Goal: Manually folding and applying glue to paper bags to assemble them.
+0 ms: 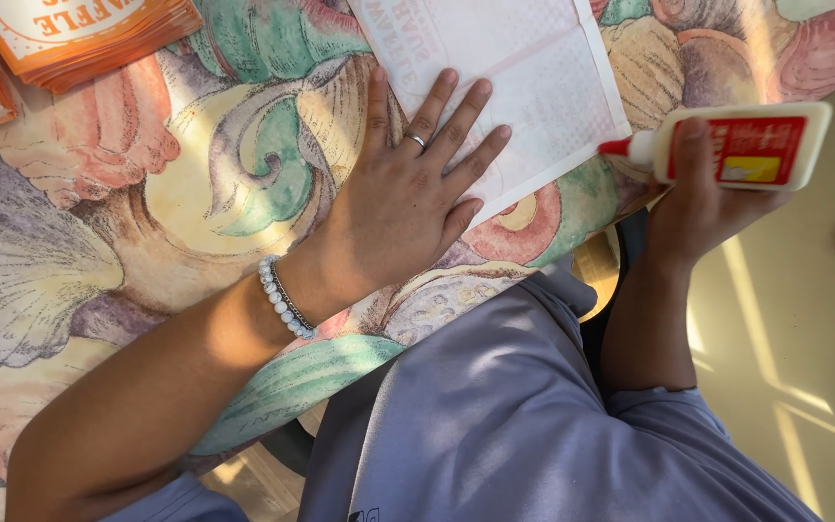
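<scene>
The left hand [408, 198] lies flat and open, palm down, fingers spread, on the near corner of a white paper sheet [524, 68]. The sheet rests face down on the table [147, 222], which is covered with a cloth printed with shells in green, pink and cream. The sheet extends away from the fingertips toward the upper edge of the view. A ring sits on one finger of this hand, and a beaded bracelet [284, 298] circles the wrist.

The right hand [703, 198] is closed around a white glue bottle [741, 145] with a red label. The bottle is held level, off the table edge, just beside the right side of the sheet. Its red nozzle [616, 147] points toward the sheet and is very near the sheet's right corner; contact cannot be determined.

A stack of orange printed cards [89, 34] lies at the upper left of the table, well apart from both hands. Grey-blue clothing [495, 406] fills the lower part of the view
</scene>
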